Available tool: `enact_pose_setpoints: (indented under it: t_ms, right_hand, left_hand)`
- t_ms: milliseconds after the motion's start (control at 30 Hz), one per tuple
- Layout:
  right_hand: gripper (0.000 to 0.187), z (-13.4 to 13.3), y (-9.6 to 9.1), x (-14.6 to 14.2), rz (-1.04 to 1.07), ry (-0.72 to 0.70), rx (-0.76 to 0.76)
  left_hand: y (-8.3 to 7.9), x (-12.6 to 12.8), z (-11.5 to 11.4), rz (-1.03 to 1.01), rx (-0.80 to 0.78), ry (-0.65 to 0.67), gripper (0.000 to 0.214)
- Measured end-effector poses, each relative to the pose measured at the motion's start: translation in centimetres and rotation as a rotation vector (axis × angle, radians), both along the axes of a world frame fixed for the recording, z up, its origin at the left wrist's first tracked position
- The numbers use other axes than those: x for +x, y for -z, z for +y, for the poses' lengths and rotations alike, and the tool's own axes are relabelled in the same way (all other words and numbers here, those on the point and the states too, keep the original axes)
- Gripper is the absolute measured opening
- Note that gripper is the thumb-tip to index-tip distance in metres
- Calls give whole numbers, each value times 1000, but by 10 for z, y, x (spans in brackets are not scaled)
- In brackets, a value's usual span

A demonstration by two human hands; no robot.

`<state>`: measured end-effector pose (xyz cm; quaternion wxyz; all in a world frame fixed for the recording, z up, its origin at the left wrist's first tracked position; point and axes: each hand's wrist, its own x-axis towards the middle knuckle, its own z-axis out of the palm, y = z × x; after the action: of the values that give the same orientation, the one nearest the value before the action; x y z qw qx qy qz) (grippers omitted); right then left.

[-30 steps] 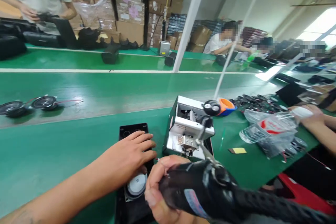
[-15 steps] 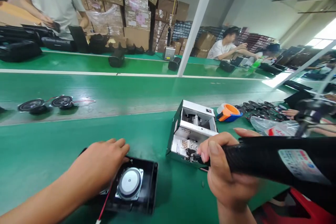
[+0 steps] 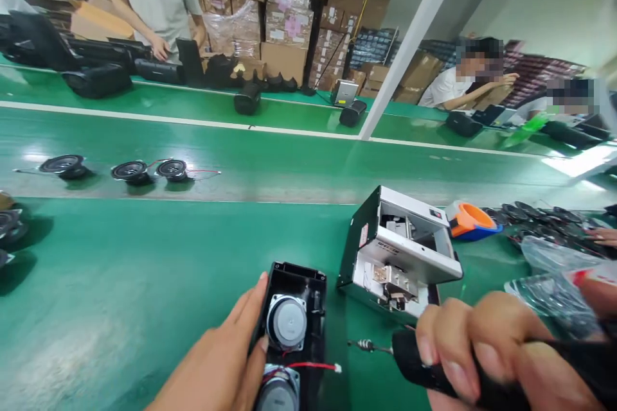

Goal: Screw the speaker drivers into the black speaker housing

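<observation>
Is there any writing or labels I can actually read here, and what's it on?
None can be read.
Metal box: dark lettering on its front, blurred; small red sticker on its side, too small.
Cardboard boxes: pink and white labels, too far.
Plastic bag: red print, blurred.

No legible text anywhere; only unreadable marks: small blurred dark lettering on the white front of the screw feeder box point(image 3: 403, 255) just beyond the right hand point(image 3: 486, 353); a red-and-white sticker on its black side; pink labels on the cartons point(image 3: 284, 19) far beyond the left hand point(image 3: 219, 366), too small to read
</observation>
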<state>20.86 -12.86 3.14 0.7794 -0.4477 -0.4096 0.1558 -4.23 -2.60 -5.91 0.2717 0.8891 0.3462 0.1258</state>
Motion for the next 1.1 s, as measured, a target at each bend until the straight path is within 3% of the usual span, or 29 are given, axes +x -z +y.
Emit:
enact_pose_setpoints:
  t_ms: [67,100,167,200,267,300,400,800,1100]
  right_hand:
    - [40,7,0,-5,-73,-86,28]
    - [38,13,1,-11,-80,-103,47]
    - [11,26,1,-25,-43,-56,105]
    - [10,33,2,-33,-10,-16,133]
    - [43,46,4,-45,35,41,162]
    - [49,51,6,-48,31,41,157]
    - [44,60,14,-48,-27,-9,115]
    - [39,64,36,-43,13,-50,-34]
    - [48,57,57,-39,-63,-47,-95]
  left_hand:
    - [5,3,-7,-41,5,-39,72]
    - [7,4,-8,-55,-1,-59,72]
    - [10,3,-7,-84,-24,-73,71]
    - [10,2,-6,-102,-37,-66,70]
    - [11,1,-4,-139,-71,-48,68]
    - [11,1,-3,-160,-95,-43,68]
    - [10,2,-4,-235,-174,-64,65]
    - [-10,15,-11,-254,-179,-114,67]
    - [-4,14,-11,-195,-163,-181,71]
